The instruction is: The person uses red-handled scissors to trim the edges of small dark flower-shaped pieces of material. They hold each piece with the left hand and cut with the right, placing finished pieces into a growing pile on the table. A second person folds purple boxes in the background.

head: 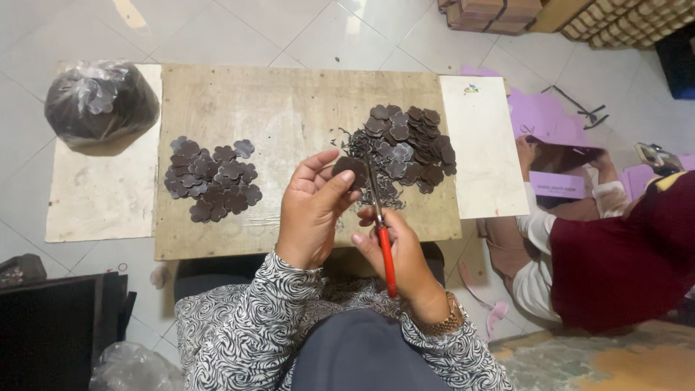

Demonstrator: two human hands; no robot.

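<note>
My left hand (pixel 311 210) pinches a dark brown flower-shaped cutout (pixel 350 168) between thumb and fingers, just above the board's near edge. My right hand (pixel 398 250) grips red-handled scissors (pixel 381 232), with the blades pointing up at the cutout's right edge. Behind the hands, at the right of the wooden board (pixel 289 108), lies a heap of the same brown cutouts (pixel 409 148) with thin dark trimmings in front of it. A second, flatter group of cutouts (pixel 211 179) lies at the board's left.
A clear plastic bag stuffed with dark pieces (pixel 100 101) sits on a white sheet (pixel 101 195) left of the board. A white panel (pixel 483 145) adjoins the right. Another person (pixel 615 246) sits on the floor at right among purple sheets. Cardboard boxes (pixel 492 13) stand far back.
</note>
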